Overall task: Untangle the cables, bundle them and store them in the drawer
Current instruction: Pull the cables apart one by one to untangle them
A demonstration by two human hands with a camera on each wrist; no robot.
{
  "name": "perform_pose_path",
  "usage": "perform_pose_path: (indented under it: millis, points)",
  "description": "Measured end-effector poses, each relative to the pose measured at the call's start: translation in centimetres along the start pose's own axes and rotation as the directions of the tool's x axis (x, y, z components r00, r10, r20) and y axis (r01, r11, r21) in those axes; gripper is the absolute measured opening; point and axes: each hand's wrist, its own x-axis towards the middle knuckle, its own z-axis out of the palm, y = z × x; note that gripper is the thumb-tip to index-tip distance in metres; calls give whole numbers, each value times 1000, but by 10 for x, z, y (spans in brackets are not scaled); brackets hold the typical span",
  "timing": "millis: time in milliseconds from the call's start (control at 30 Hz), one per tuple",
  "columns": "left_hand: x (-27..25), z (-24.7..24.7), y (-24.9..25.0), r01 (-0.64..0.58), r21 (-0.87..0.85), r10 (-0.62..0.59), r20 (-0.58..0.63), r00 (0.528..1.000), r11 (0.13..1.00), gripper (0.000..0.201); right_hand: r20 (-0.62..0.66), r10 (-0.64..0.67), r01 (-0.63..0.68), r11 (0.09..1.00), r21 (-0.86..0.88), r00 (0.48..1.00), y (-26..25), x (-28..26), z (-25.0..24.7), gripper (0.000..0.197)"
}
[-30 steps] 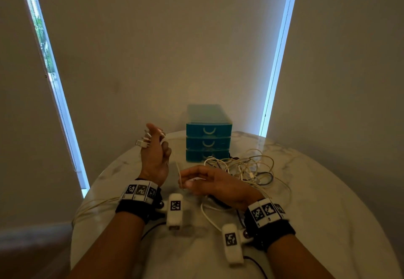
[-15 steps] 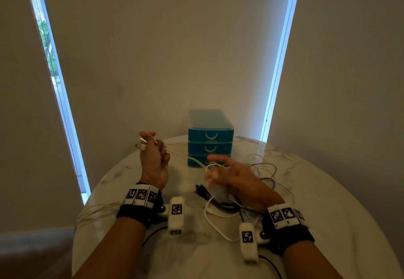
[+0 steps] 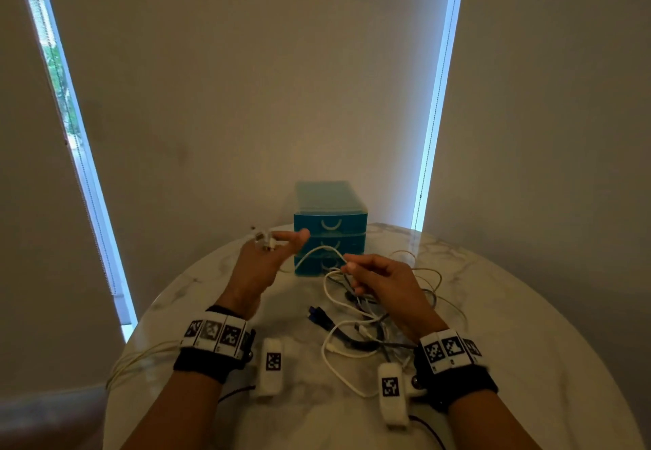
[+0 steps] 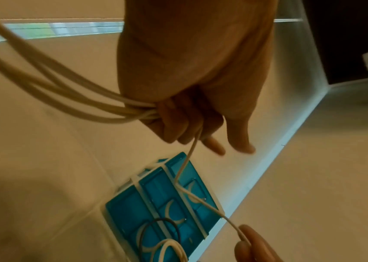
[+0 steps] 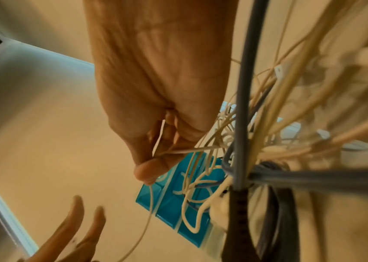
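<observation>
My left hand is raised left of the teal drawer unit, its lower fingers curled round several strands of a white cable. White plugs stick out above the hand, and the thumb and forefinger point outward. Thumb and forefinger of my right hand pinch the same white cable, which arcs between the hands in front of the drawers. A tangle of white, grey and dark cables lies on the table under the right hand. All three drawers look closed.
The round marble table stands against a wall between two bright window strips. Loops of white cable hang over its left edge. A dark blue plug lies between my wrists.
My right hand went from hovering open over the tangle to pinching the white cable in front of the drawers. The left hand's thumb and forefinger have spread outward.
</observation>
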Motion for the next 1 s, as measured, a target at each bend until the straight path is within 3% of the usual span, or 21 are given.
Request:
perform_pose_path:
  millis: [200, 300, 400, 500, 600, 733, 933, 1000]
  points:
    - [3, 7, -14, -187, 275, 95, 315, 944, 943, 31, 72, -32, 33, 999, -14, 997, -11, -6, 2, 22]
    - [5, 9, -23, -229, 384, 79, 367, 927, 895, 26, 45, -58, 57, 998, 22, 997, -16, -7, 5, 24]
    - [8, 8, -21, -264, 466, 147, 271, 951, 845, 27, 55, -43, 41, 998, 49, 998, -22, -6, 4, 35]
    - [7, 6, -15, -275, 371, 272, 61, 960, 887, 25, 159, 29, -19, 998, -65, 987, -21, -4, 1, 44]
    - [9, 6, -14, -337, 156, 359, -147, 922, 929, 17, 138, 55, -18, 967, -255, 989, -6, 5, -12, 37]
    - [18, -3, -6, -332, -67, 278, -407, 870, 941, 9, 80, -6, 43, 882, -469, 997, 4, 8, -32, 29]
    - [17, -5, -8, -275, -221, 144, -471, 870, 936, 37, -27, 22, -34, 770, -637, 999, 36, 23, -32, 38]
    - [18, -8, -6, -227, -219, 114, -434, 893, 949, 35, -142, -90, -25, 756, -654, 986, 31, 25, -31, 21]
